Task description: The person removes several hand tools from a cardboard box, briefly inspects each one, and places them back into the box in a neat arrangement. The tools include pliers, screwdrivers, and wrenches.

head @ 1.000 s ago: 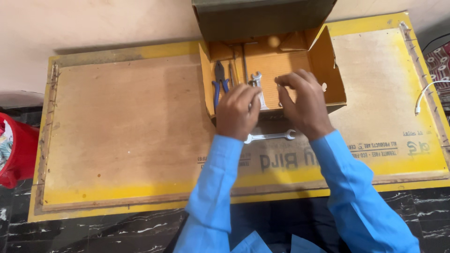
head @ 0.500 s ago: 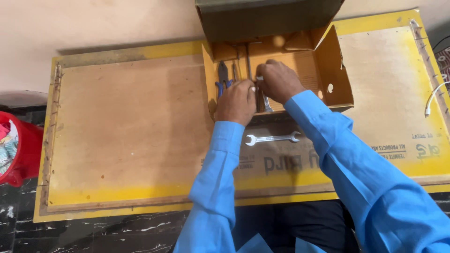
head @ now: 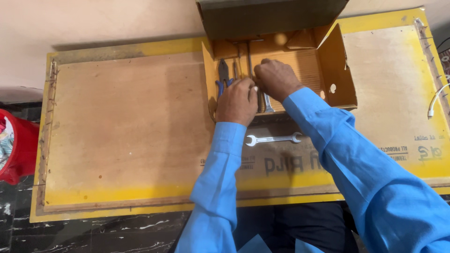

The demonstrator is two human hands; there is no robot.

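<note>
At the near edge, 2 blue sleeves (head: 220,187) reach up from the bottom of the view over a dark marbled floor (head: 93,234). They cross a yellow-bordered wooden surface (head: 122,131) whose near right part carries dark printed lettering, seen upside down, on a brown and yellow panel (head: 290,164). On that panel, just near of the hands, lies 1 silver open-ended wrench (head: 274,138), flat and touched by neither hand. Farther in stands an open brown cardboard box (head: 340,82) with its flaps spread, a small round hole showing in the right flap. The left hand (head: 237,100) rests at the box's near left rim, fingers curled down around metal tools (head: 262,100); whether it truly grips them I cannot tell. The right hand (head: 276,78), just beside and touching it, is bent into a loose fist over the same tools, and its hold is hidden too. Blue-handled pliers (head: 223,77) lie in the box's left part, just left of the hands. At the far left edge sits a red container (head: 16,145), well apart.
</note>
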